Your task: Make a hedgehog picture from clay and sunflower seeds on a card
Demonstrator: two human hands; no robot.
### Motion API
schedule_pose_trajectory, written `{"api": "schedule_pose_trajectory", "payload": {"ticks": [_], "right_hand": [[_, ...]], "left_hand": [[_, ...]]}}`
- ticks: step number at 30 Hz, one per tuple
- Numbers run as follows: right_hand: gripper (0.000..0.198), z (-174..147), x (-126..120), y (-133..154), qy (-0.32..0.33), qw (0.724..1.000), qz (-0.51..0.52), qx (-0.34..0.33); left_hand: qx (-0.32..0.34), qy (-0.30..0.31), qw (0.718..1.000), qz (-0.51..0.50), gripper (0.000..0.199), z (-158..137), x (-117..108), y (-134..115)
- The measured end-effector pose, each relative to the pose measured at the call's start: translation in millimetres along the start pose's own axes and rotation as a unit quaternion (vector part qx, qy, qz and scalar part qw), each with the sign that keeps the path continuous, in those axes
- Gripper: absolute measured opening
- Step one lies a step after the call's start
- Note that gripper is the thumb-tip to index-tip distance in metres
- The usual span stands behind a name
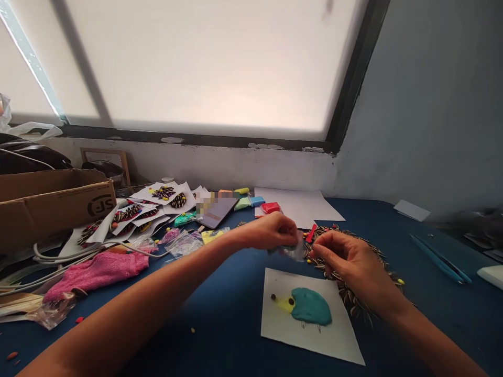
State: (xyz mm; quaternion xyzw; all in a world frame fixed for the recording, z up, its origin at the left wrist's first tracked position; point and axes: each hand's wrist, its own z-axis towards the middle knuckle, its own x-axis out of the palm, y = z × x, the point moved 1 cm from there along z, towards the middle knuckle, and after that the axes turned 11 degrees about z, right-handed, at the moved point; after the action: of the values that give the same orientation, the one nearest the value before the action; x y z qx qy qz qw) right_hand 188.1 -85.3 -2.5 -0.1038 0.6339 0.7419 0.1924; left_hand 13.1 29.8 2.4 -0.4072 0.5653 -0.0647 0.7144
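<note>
My left hand point(277, 230) is closed on a small clear plastic bag point(293, 252), raised a little over the blue table. Close to it, my right hand point(348, 256) pinches thumb and finger together; what is between them is too small to make out. Below both hands lies a white card point(283, 335) bearing a hedgehog shape with a teal clay body point(312, 306), a yellow clay face point(283, 305) and dark dots for eye and nose. A pile of striped sunflower seeds point(356, 301) spreads behind and under my right hand, partly hidden by it.
Seed-covered paper pictures point(176, 201) are heaped at the back left, beside a cardboard box point(51, 204). A pink cloth point(98, 272) and white cables lie in front. Several clay packets, a red one point(270, 208) among them, line the back. Blue tweezers point(440, 259) rest at right.
</note>
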Motion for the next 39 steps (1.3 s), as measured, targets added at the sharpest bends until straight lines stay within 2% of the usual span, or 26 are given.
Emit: {"api": "schedule_pose_trajectory", "payload": {"ticks": [3,6,8,12,15,18,21,26,33,39], "right_hand": [[0.034,0.6,-1.0,-2.7,0.01,0.999,-0.038,0.008],[0.033,2.5,-2.1,-6.9,0.016,0.996,-0.081,0.011],[0.035,3.6,-2.5,-9.0,0.021,0.993,-0.113,0.01],[0.035,4.9,-2.9,-10.7,0.038,0.984,-0.176,0.01],[0.028,5.7,-3.7,-12.4,0.057,0.974,-0.22,0.012],[0.026,6.3,-5.0,-16.6,0.083,0.962,-0.258,0.023],[0.023,6.0,-6.1,-21.0,0.115,0.951,-0.286,0.033],[0.026,4.0,-7.6,-18.9,0.149,0.94,-0.306,0.01],[0.018,3.1,-1.9,-17.2,0.163,0.94,-0.301,-0.006],[0.02,0.9,10.0,-24.5,0.159,0.943,-0.292,-0.031]], "left_hand": [[-0.036,0.055,0.99,0.122,0.014,-7.6,-16.4,8.2],[-0.086,0.084,0.964,0.237,0.011,-14.0,-22.4,13.7],[-0.116,0.084,0.944,0.297,0.011,-16.5,-21.5,13.3],[-0.139,0.06,0.919,0.365,0.029,-18.7,-14.9,2.4],[-0.13,0.041,0.92,0.367,0.016,-23.4,-6.7,-8.2],[-0.088,0.06,0.937,0.333,0.016,-33.2,5.8,-13.6],[-0.065,0.056,0.946,0.313,0.008,-43.5,18.3,-11.8],[-0.077,0.039,0.949,0.302,0.005,-49.9,30.6,-3.6],[-0.085,0.05,0.955,0.28,0.01,-54.0,15.0,1.8],[-0.102,0.058,0.95,0.29,0.007,-60.1,4.3,4.5]]}}
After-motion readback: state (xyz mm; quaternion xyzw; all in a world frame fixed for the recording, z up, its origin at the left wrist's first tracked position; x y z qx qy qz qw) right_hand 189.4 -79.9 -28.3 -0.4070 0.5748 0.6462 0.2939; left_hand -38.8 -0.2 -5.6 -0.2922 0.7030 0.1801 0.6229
